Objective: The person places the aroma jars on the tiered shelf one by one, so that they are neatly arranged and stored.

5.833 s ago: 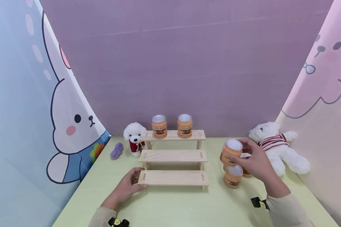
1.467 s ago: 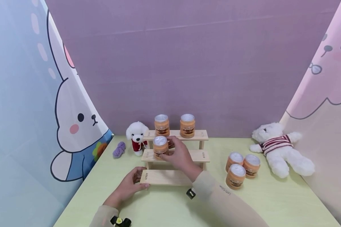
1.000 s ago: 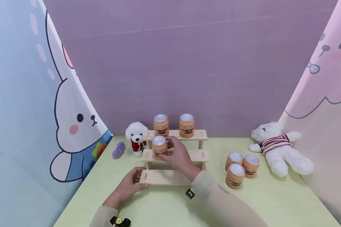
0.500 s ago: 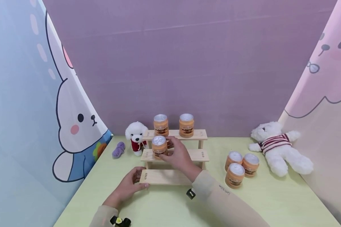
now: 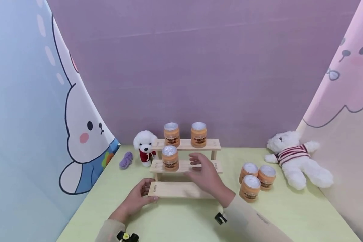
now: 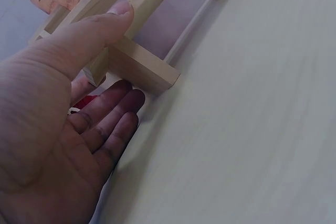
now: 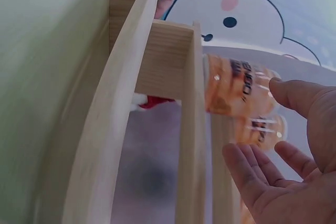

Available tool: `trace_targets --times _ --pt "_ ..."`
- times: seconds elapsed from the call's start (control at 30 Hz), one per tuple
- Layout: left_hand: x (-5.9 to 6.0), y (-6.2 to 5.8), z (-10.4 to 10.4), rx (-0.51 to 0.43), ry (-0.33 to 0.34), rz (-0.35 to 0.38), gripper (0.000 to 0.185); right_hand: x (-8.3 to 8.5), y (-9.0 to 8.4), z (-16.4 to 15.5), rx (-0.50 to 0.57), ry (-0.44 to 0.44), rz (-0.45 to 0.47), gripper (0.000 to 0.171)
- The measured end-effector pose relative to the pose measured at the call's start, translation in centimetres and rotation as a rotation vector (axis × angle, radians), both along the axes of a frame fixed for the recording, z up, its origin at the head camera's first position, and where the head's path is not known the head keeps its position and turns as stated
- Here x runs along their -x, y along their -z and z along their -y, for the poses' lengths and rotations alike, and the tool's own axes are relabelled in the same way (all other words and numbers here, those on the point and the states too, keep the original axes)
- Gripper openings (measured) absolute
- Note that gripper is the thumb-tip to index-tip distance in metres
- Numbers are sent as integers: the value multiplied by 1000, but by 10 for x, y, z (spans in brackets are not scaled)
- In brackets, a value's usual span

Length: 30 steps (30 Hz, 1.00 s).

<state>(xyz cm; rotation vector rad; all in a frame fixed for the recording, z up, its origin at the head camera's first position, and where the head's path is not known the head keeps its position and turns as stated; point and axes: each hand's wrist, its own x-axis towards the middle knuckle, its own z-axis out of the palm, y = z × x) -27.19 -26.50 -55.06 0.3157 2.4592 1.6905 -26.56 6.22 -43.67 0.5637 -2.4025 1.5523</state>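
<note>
Jar (image 5: 170,158), orange with a silver lid, stands upright at the left end of the middle step of a three-step wooden rack (image 5: 199,166) on a pale green table (image 5: 181,222). Backdrop: blue rabbit curtain (image 5: 78,134) at left, plain purple wall (image 5: 199,67) behind, pink bear curtain (image 5: 347,84) at right. Left to right on the table: purple yarn (image 5: 125,160), white toy dog (image 5: 144,147) beside the rack, two jars (image 5: 185,134) on the top step, three jars (image 5: 256,179) clustered right of the rack, white bear (image 5: 296,158) in a striped jumper. Left hand (image 5: 137,199) rests at the left end of the bottom step, fingers straight, thumb on top. Right hand (image 5: 207,174) hovers over the middle step, fingers spread and relaxed, holding nothing, just right of the jar. Left wrist view alone shows the thumb (image 6: 113,17) pressed on the step's edge and fingers (image 6: 113,114) flat on the table by its leg. Right wrist view alone shows the gap between open palm (image 7: 299,150) and jar (image 7: 236,92). Half a second earlier the right hand gripped the jar; it has since let go and drawn back rightward.
</note>
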Motion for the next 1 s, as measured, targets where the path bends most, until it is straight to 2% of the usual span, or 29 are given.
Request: trace_targets --times 0.23,0.47,0.6,0.73,0.87,1.0 --pt "-3 1 0 2 -3 5 76 -26 7 -44 -43 49 -63 62" --pt "-2 2 1 4 -15 4 76 -43 21 -91 -82 140 -157 57" --pt "-2 3 1 -5 -9 5 76 -51 28 -118 -119 243 -134 50" --pt "-3 3 2 -2 -1 -6 74 -56 31 -143 -92 305 -94 43" --pt "-3 0 1 4 -3 -14 73 -59 30 -167 -78 362 -109 40" --pt "-2 -2 0 7 -1 -16 73 -59 37 -188 -50 443 -146 37"
